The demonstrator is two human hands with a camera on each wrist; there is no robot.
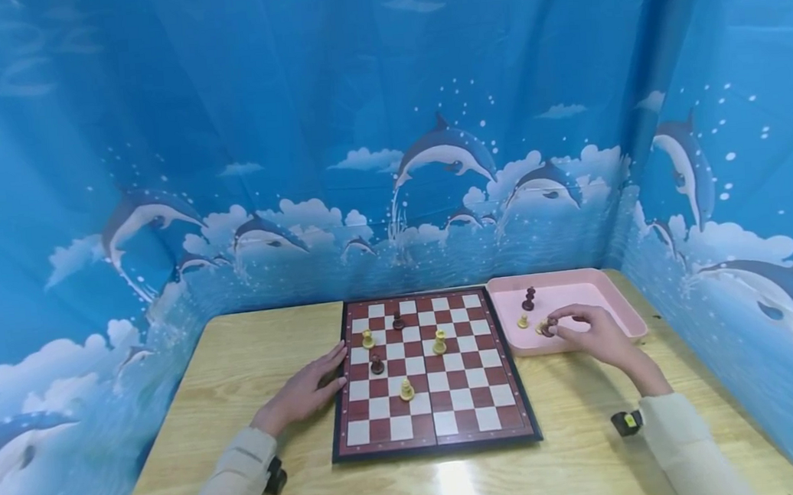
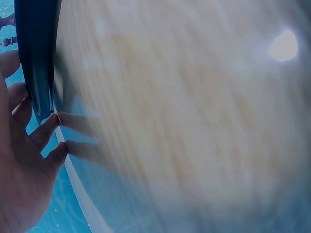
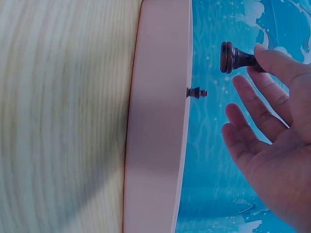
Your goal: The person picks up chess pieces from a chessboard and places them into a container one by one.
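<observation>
1. Head view: One board (image 1: 415, 376) lies on one table (image 1: 264, 333). Five pieces stand on it: three gold pieces (image 1: 368, 339) (image 1: 440, 342) (image 1: 406, 389) and two dark pieces (image 1: 398, 321) (image 1: 377, 365). One pink tray (image 1: 603, 290) sits just right of the board, beside its far half. In the tray are one dark tray piece (image 1: 528, 298) and two gold tray pieces (image 1: 524, 321) (image 1: 541, 327). The right hand (image 1: 594, 333), right of the board, pinches one more, the held piece (image 1: 550, 328), over the tray. The left hand (image 1: 305, 389) is at the board's left edge, fingers extended and thumb apart, gripping nothing. Two pale sleeves (image 1: 229, 481) (image 1: 690, 445) show, each with one black wrist device (image 1: 275, 477) (image 1: 627, 422). One blue curtain (image 1: 334, 144) with dolphins hangs beyond the board.

2. Left wrist view: The left hand's fingers are loosely extended by the board's dark edge, tips near or touching it. Parts of two pieces show past that edge; their colours are hard to tell.

3. Right wrist view: Thumb and forefinger hold the held piece upright, base down, higher than the tray's rim; the other three fingers spread loosely. One dark piece shows past the rim, its foot hidden.
</observation>
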